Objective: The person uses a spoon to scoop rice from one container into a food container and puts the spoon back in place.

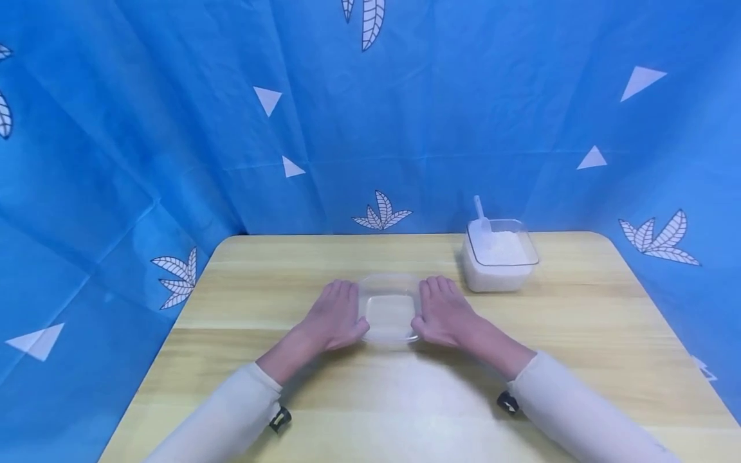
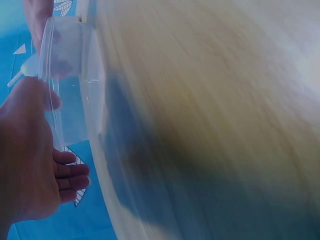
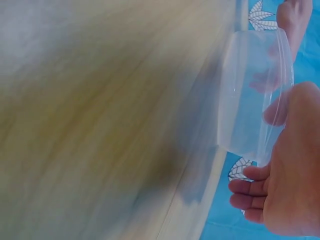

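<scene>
A clear plastic container [image 1: 390,335], see-through and with nothing visible inside, is between my two hands over the middle of the table. My left hand [image 1: 336,315] grips its left rim, and my right hand [image 1: 444,313] grips the right rim opposite. In the left wrist view the thumb [image 2: 52,97] lies at the container's near wall [image 2: 72,112], with the other fingers curled along the side. The right wrist view shows the same hold, its thumb [image 3: 276,110] against the container [image 3: 240,105]. Whether the base touches the table I cannot tell.
At the back right of the wooden table [image 1: 596,321] stands a clear square tub [image 1: 492,278] of white grains or powder. A translucent scoop [image 1: 480,212] sticks up from it. A blue patterned curtain [image 1: 463,116] hangs behind and at the sides.
</scene>
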`<state>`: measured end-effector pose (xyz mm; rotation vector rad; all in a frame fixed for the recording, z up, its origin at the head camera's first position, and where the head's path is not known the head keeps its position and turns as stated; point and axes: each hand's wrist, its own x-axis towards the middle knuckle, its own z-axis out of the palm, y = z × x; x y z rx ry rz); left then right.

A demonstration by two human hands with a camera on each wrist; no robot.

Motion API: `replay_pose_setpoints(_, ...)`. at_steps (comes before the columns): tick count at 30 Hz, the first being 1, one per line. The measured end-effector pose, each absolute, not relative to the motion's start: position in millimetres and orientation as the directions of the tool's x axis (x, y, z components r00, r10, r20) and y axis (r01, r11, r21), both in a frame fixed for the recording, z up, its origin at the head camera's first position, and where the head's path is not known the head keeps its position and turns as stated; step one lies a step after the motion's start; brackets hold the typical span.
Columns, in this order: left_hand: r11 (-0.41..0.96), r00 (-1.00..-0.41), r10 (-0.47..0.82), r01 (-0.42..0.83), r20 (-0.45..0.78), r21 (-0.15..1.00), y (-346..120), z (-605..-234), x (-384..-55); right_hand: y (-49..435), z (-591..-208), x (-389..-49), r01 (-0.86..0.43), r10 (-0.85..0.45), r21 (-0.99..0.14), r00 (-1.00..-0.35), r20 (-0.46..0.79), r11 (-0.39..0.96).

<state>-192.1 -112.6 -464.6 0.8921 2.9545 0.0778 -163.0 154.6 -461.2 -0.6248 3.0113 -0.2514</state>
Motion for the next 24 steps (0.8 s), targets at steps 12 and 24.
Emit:
replay_pose_setpoints(12,0.823,-0.826,0.562,0.554,-0.041,0.125,-93.9,-466.3,-189.7,169.5,-463.2,-153.8,-0.369,-0.373,-0.155,-0.928,0.008,0.916)
replay_pose_setpoints(24,0.825,-0.828,0.559,0.550,-0.041,0.134,-84.4,-467.9,-186.4,178.2,-461.6,-150.7,-0.380,-0.382,-0.146,-0.924,0.012,0.913)
